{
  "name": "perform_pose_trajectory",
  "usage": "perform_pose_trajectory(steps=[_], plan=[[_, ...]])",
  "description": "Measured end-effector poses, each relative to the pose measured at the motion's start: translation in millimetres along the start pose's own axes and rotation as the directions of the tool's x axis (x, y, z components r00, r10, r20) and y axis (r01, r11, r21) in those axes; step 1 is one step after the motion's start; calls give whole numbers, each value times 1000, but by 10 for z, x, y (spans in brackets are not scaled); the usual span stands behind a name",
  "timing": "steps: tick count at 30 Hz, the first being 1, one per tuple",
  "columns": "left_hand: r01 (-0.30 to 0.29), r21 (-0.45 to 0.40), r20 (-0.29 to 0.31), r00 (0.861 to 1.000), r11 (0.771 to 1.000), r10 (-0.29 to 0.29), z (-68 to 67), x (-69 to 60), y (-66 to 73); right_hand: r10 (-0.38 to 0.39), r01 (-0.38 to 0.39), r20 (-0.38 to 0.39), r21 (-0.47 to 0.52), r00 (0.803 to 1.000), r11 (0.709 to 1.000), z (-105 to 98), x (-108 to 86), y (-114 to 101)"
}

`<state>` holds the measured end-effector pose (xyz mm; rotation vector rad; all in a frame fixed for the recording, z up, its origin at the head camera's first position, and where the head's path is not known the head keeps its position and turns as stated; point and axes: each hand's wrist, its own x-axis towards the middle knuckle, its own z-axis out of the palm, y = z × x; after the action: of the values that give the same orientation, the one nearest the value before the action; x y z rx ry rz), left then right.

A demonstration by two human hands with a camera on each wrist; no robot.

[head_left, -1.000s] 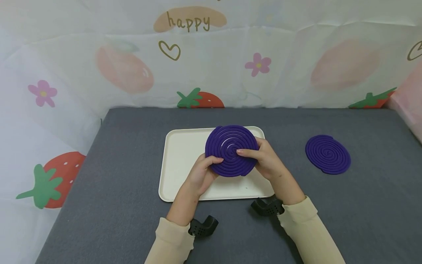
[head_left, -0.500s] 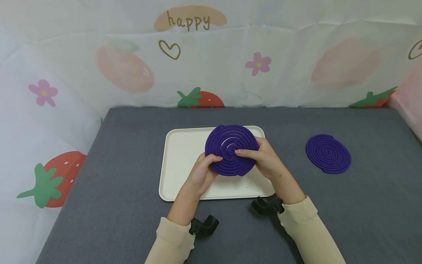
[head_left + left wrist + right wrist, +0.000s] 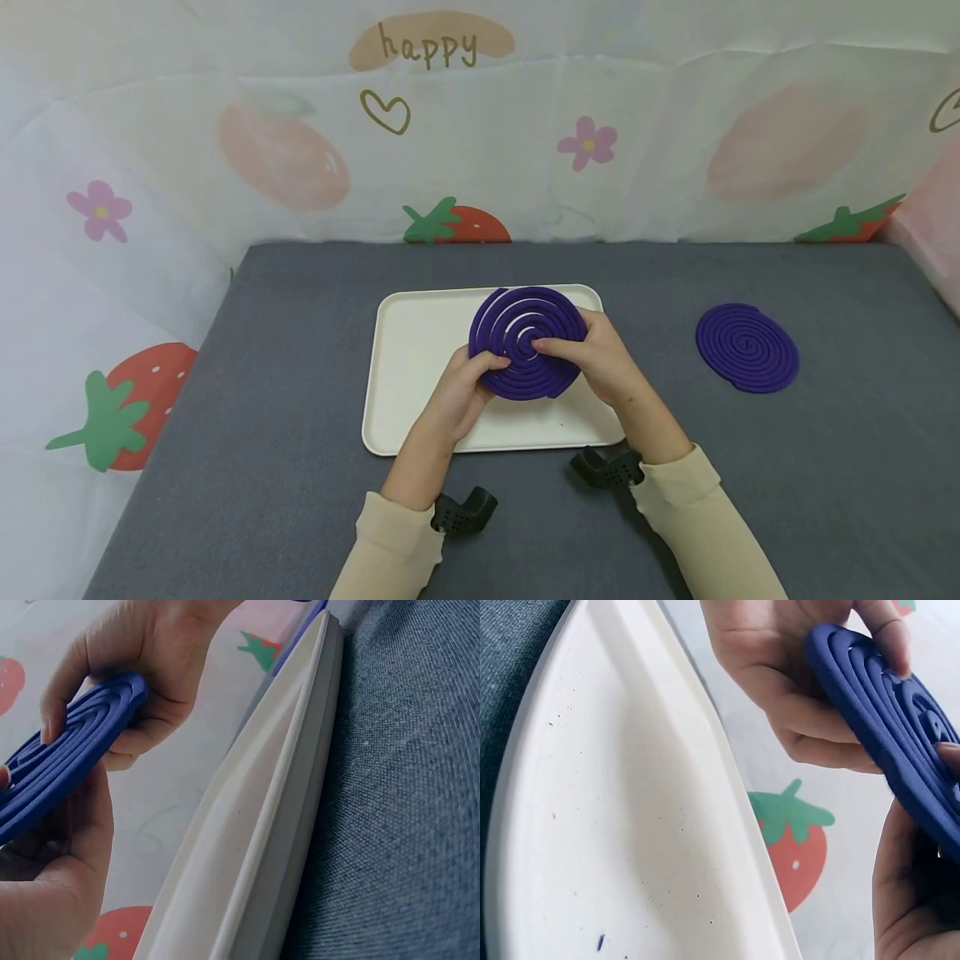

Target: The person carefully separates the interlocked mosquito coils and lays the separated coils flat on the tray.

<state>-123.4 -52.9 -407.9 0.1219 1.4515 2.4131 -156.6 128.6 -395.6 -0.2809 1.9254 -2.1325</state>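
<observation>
Both hands hold one purple spiral disc [image 3: 528, 321] above a cream tray [image 3: 412, 375]. The left hand [image 3: 459, 396] pinches its lower left part, thumb on the face. The right hand [image 3: 611, 358] grips its right side, thumb near the centre. Narrow gaps show between the coils at the upper left. In the left wrist view the disc [image 3: 75, 746] is seen nearly edge-on, fingers beneath it; in the right wrist view the disc [image 3: 885, 712] hangs clear of the tray [image 3: 652, 795].
A second purple spiral disc [image 3: 747, 348] lies flat on the grey cloth [image 3: 847, 467] at the right. Small dark specks and a purple bit [image 3: 601, 943] lie in the tray. A printed curtain [image 3: 637, 167] stands behind the table.
The gaps between the held disc's coils have widened, mostly at the upper left. Both hands keep their hold and have hardly moved.
</observation>
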Motion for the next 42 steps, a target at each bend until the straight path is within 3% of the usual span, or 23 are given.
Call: perform_pose_trajectory(steps=[5, 14, 23, 29, 42], plan=[[6, -13, -5, 1000, 1000, -6, -3, 3, 3, 0, 0, -2, -8, 1000, 1000, -8, 1, 3], [21, 59, -15, 1000, 998, -20, -13, -3, 1, 24, -24, -3, 11, 1000, 1000, -44, 16, 41], [9, -91, 46, 999, 996, -5, -24, 0, 10, 23, -20, -24, 122, 999, 992, -52, 18, 41], [12, -71, 34, 999, 997, -10, -58, -5, 17, 39, -36, -17, 159, 999, 987, -77, 7, 21], [-73, -27, 90, 993, 997, 75, -62, -16, 35, 70, -67, -6, 220, 998, 973, -105, -1, 11]])
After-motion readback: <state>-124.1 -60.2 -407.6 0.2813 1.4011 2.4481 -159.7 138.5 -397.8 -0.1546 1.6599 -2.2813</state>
